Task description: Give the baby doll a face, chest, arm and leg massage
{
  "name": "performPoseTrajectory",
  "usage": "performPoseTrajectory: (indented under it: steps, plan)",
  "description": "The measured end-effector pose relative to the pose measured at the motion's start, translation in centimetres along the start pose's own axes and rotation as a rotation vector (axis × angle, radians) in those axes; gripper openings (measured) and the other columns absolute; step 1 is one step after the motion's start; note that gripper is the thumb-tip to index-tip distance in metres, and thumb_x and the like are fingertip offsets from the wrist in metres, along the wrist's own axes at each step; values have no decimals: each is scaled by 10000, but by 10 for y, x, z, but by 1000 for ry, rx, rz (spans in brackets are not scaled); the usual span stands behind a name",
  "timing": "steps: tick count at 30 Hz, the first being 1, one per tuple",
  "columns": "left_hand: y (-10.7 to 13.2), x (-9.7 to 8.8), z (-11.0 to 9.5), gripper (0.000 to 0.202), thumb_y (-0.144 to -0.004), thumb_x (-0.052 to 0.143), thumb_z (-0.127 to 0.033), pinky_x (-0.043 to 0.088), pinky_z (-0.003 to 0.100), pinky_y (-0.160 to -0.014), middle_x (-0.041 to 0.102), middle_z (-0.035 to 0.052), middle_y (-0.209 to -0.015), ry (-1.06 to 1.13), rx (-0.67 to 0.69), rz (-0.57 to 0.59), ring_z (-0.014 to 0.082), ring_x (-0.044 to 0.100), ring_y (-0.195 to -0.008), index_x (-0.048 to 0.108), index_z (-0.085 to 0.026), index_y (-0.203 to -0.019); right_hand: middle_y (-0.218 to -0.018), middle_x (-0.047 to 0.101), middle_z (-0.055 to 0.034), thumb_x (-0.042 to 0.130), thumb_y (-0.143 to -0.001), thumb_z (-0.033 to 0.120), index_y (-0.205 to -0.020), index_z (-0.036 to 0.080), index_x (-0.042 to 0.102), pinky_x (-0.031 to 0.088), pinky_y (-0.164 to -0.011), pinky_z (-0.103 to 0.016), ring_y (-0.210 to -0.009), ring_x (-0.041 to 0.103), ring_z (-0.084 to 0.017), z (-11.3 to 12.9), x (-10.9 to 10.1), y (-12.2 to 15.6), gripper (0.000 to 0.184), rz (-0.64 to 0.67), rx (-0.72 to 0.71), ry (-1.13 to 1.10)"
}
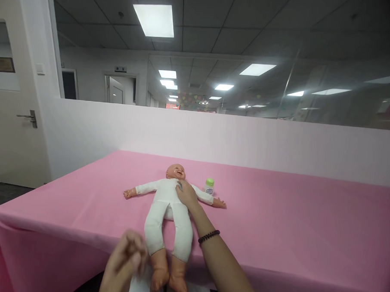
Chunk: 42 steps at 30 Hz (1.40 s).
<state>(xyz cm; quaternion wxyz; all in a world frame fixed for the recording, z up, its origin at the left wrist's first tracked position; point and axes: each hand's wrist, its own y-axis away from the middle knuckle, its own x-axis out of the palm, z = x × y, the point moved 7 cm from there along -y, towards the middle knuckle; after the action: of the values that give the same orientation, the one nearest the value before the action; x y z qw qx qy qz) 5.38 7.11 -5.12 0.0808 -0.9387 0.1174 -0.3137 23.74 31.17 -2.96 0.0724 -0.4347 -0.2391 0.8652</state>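
A baby doll [166,205] in a white suit lies face up on the pink table [275,227], arms spread, feet hanging over the near edge. My right hand [185,193] rests flat on the doll's chest, fingers stretched out; a black bead bracelet [208,237] is on that wrist. My left hand [125,259] hovers by the doll's left leg near the table's front edge, blurred, fingers curled. Whether it holds anything I cannot make out. A small baby bottle [209,186] with a green cap stands just beyond the doll's arm.
A white low wall [247,139] with glass above runs behind the table. A white door [12,112] with a lever handle stands at the left. The pink cloth hangs over the table's front and left edges.
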Motion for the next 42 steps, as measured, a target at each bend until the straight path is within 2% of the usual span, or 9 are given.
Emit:
performPoseTrajectory:
  steps: [3,6,11,15,18,28,32,35,42]
  plan:
    - [-55,14,-52,161,-865,678,-349,417,257,-626,536,-14,-740,-248,385,-144,131,487,-661,566,-234,-870,-1217,701,-126,451,-969,218,-1201,136,659,433,-963,-292,-1152,635,-221,0,0,0,322,-4,7,-16]
    - [-130,18,-67,252,-850,625,-313,473,295,-768,599,21,-1031,-388,442,-244,172,576,-888,501,-255,-1062,-1243,697,-132,490,-953,219,-1217,131,663,433,-963,-294,-1165,636,-233,-3,2,-1,327,-6,24,-25]
    - [-242,2,-46,398,-836,554,-289,425,413,-1031,517,143,-1298,-779,370,-347,248,524,-1226,395,-209,-1192,-1099,745,-112,535,-922,234,-1054,151,718,447,-853,-277,-1032,678,-229,-8,0,-9,240,-38,49,-59]
    - [-293,-19,-19,467,-822,598,-300,298,453,-1156,434,175,-1435,-884,333,-334,296,373,-1408,402,-197,-1234,-848,745,-72,517,-923,279,-801,183,699,436,-738,-267,-820,680,-209,-19,-11,-26,239,-87,73,-127]
    - [-318,-37,2,515,-870,548,-360,291,462,-1169,375,197,-1504,-895,265,-329,306,328,-1457,361,-188,-1319,-926,749,-76,461,-952,318,-860,188,682,461,-777,-268,-885,686,-210,-37,-19,-43,272,-163,125,-201]
    - [-330,-74,75,689,-898,549,-488,250,379,-1216,351,184,-1583,-820,135,-175,277,307,-1507,294,-183,-1460,-1213,705,-107,374,-973,396,-1134,199,621,481,-965,-308,-1151,656,-230,-74,6,-26,355,-141,266,-309]
    - [-318,-90,80,737,-926,495,-542,240,394,-1214,314,181,-1609,-813,93,-172,274,311,-1505,215,-199,-1516,-1233,698,-95,389,-968,420,-1189,209,590,462,-984,-331,-1178,641,-240,-67,13,-15,366,-52,239,-297]
    - [-313,-92,79,765,-939,451,-557,322,436,-1152,376,194,-1560,-929,25,-182,295,491,-1360,155,-188,-1540,-1276,682,-110,421,-953,437,-1291,194,548,453,-980,-358,-1192,636,-258,-69,17,-15,436,10,287,-312]
    - [-302,-83,62,839,-940,348,-629,437,434,-940,699,108,-959,-1192,-62,-161,324,663,-978,173,-98,-1565,-902,730,-62,394,-948,533,-1250,202,586,442,-802,-340,-902,680,-258,-80,12,-16,488,28,356,-399]
